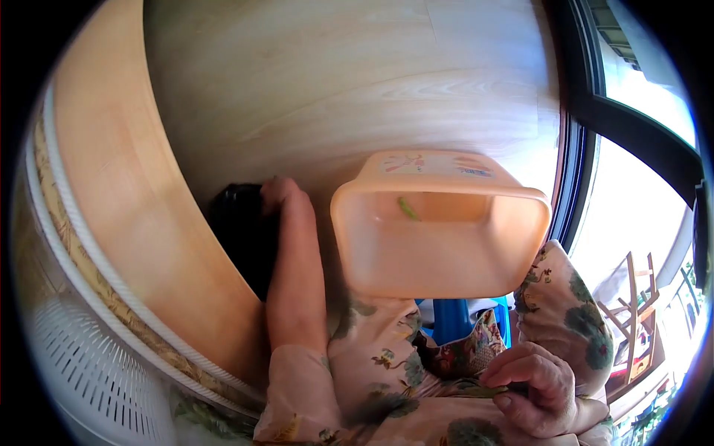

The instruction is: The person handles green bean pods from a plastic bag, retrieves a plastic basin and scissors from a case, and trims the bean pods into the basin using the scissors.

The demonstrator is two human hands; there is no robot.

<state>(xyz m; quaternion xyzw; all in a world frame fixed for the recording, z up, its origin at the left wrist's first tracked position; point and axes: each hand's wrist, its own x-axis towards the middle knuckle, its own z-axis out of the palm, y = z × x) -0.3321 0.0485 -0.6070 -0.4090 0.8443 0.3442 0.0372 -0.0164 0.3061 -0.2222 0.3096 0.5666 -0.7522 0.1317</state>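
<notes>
A peach plastic basin (446,279) with printed pictures on its side stands in front of my knees. One green pod (408,209) lies inside it. My right hand (537,390) is over my lap, thumb and fingers closed on a slim green pod (487,389), partly hidden by the fingers. To the left, my left arm stretches out beside the basin. My left hand (279,195) is at the top edge of a black bag-like thing (242,230). Its fingers are mostly hidden there, so what they hold cannot be seen.
A curved wooden panel (123,134) with white rope trim runs along the left. Beyond it stands a white slotted basket (93,372), with green leafy stuff (204,418) nearby. Something blue (451,321) shows below the basin. Dark-framed glass doors (632,126) and a wooden rack (636,320) are on the right.
</notes>
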